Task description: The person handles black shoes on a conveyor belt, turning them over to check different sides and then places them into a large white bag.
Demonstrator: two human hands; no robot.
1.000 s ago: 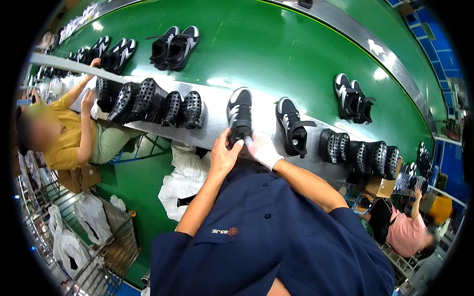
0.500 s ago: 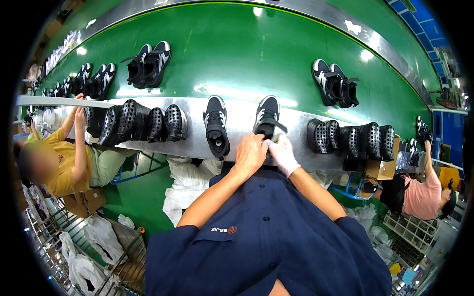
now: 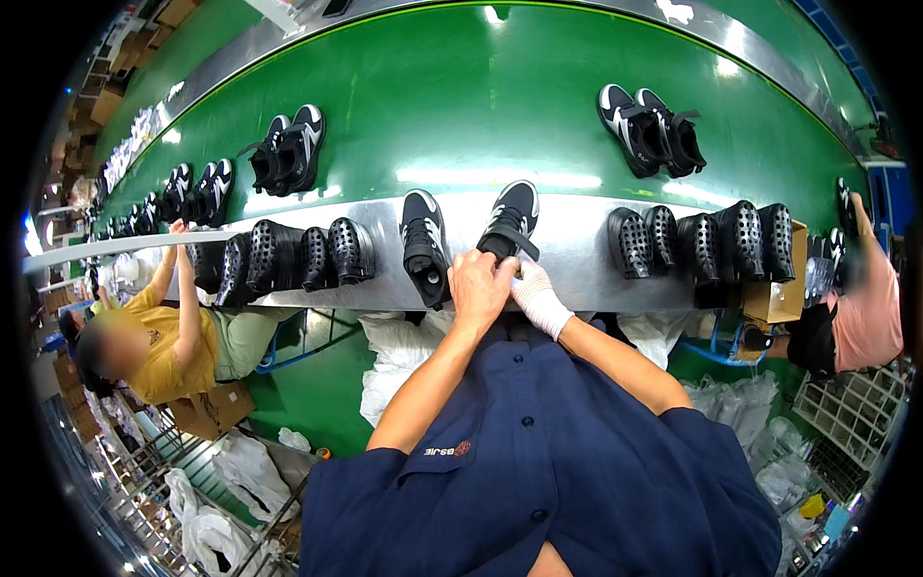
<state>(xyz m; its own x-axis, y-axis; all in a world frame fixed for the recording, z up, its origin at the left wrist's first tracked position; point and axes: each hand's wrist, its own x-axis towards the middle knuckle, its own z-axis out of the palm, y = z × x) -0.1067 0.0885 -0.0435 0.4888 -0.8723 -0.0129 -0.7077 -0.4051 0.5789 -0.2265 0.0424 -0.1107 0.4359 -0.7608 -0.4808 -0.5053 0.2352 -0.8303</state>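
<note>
A black sneaker (image 3: 515, 204) with a white-and-grey toe and a strap lies on the metal ledge, its toe pointing away from me. My bare left hand (image 3: 479, 291) closes its fingers on the heel opening, covering most of the collar. Against the right side of the heel, my right hand (image 3: 541, 302) in a white glove has its fingers bent in on the sneaker, beside the strap's loose end. What the fingertips pinch is hidden. Just left of my hands stands a matching sneaker (image 3: 420, 231), untouched, with something pale inside its opening.
Perforated black shoe forms stand on the ledge (image 3: 577, 264) at left (image 3: 274, 255) and right (image 3: 740, 240). Sneaker pairs sit on the green surface (image 3: 461, 96) beyond. Co-workers are at left (image 3: 173, 337) and right (image 3: 865, 317). A cardboard box (image 3: 784, 288) stands at right.
My view has tilted, shifting the whole scene in the picture. Both hands stay at the same sneaker's heel, the left lying further over the collar.
</note>
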